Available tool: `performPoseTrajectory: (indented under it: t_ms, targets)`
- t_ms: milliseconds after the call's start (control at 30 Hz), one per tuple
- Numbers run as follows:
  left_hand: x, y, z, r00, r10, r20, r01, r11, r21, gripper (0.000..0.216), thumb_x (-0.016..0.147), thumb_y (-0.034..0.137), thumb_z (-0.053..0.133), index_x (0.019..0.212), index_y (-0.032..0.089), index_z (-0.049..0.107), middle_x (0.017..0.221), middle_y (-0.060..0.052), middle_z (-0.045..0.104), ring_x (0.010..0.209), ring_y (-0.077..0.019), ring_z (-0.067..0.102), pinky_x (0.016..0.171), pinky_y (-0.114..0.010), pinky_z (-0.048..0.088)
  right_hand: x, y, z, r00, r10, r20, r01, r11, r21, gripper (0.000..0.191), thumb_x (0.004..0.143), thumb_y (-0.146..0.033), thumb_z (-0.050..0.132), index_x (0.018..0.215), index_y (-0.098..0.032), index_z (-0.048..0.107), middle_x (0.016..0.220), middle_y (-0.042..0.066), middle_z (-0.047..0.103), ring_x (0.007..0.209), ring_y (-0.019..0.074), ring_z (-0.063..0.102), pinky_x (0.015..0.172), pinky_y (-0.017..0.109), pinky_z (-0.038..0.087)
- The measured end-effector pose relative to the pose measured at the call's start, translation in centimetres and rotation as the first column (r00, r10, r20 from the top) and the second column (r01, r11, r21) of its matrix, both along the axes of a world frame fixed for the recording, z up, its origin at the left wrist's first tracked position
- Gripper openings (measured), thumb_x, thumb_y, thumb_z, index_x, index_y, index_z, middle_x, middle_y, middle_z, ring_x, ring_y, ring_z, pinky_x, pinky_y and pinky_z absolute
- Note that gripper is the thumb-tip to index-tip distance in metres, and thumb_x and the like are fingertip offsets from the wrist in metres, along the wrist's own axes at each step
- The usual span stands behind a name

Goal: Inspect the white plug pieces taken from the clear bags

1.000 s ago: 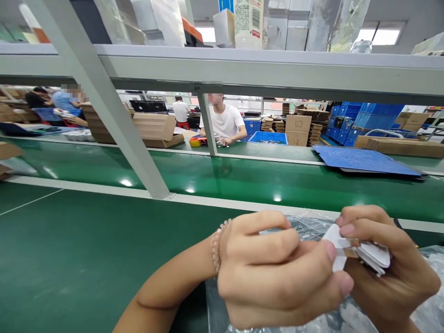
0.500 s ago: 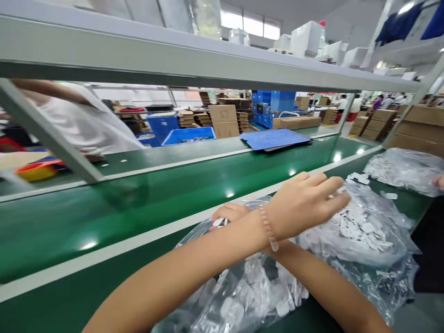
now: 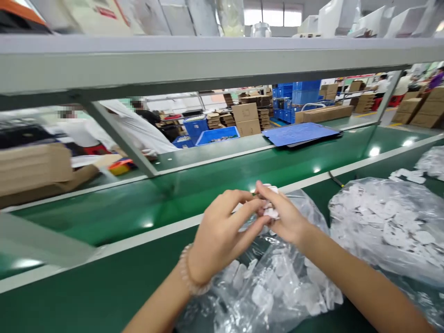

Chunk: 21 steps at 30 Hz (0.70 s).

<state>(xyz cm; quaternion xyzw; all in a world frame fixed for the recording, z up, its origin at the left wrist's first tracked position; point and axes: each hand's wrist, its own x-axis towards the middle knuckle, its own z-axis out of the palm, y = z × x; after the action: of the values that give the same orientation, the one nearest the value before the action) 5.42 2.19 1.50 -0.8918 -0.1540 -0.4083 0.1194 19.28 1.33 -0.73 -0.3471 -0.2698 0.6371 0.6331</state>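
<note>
My left hand [image 3: 225, 226], with a beaded bracelet at its wrist, meets my right hand [image 3: 286, 217] above a clear plastic bag [image 3: 239, 305]. Small white plastic pieces [image 3: 271, 212] sit in my right hand, its fingers curled round them. The left fingertips are closed in a pinch against these pieces; how many each hand grips is hidden. More flat white pieces [image 3: 262, 298] show inside the bag underneath. To the right, a second clear bag [image 3: 347, 240] lies open, heaped with thin white plastic parts [image 3: 391, 217].
A green conveyor belt [image 3: 194, 185] with white edge strips runs across in front. Blue sheets [image 3: 301, 134] lie on it. A tool with a yellow end [image 3: 336, 179] lies near the right bag. A shelf beam [image 3: 208, 64] passes overhead. People work across the line.
My left hand has come back from the right-hand bag, uncrossing the arms, and joins my right hand at the white pieces. The view has turned slightly left.
</note>
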Motion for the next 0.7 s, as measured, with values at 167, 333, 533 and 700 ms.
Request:
performPoseTrajectory:
  t_ms: [167,333,533,700]
  targets:
    - [0.3,0.0,-1.0,0.997,-0.076,-0.021,0.076,0.997,-0.022,0.023,0.094,0.032,0.059,0.105,0.012,0.06,0.093,-0.011,0.068,0.079,-0.0205,0.064,0.065,-0.033,0.054,-0.5,-1.2,0.6,0.988,0.039,-0.148,-0.048,0.997,-0.06,0.055,0.045,-0.046,0.092,0.072,-0.017,0.054,0.057,-0.009,0.046,0.048,0.0039,0.042,0.04,0.016,0.031]
    - [0.0,0.1,-0.7,0.979,-0.204,0.001,0.204,0.976,-0.076,0.016,0.092,0.014,0.06,0.108,0.012,0.061,0.093,-0.009,0.071,0.086,-0.0203,0.067,0.071,-0.032,0.055,-0.5,-1.4,1.1,0.986,0.005,-0.165,-0.019,0.996,-0.084,0.055,0.041,-0.041,0.093,0.073,-0.018,0.055,0.057,-0.009,0.049,0.05,0.0035,0.044,0.043,0.013,0.033]
    - [-0.6,0.5,0.3,0.92,-0.321,0.226,0.382,0.866,-0.323,0.01,0.087,0.008,0.067,0.094,0.014,0.068,0.088,-0.006,0.074,0.085,-0.0142,0.07,0.079,-0.023,0.057,-0.5,-1.3,0.6,0.996,-0.004,-0.094,0.0,0.999,-0.045,0.051,0.046,-0.044,0.092,0.073,-0.019,0.057,0.056,-0.008,0.049,0.046,0.0049,0.04,0.038,0.016,0.027]
    - [-2.0,0.0,1.3,0.852,-0.352,0.387,0.461,0.855,-0.238,0.011,0.085,0.005,0.068,0.089,0.015,0.067,0.093,-0.006,0.074,0.084,-0.0122,0.071,0.078,-0.019,0.059,-0.2,-2.6,1.6,1.0,0.019,-0.006,-0.019,0.997,0.071,0.04,0.056,-0.043,0.09,0.071,-0.02,0.061,0.064,-0.005,0.055,0.049,0.0046,0.041,0.042,0.016,0.032]
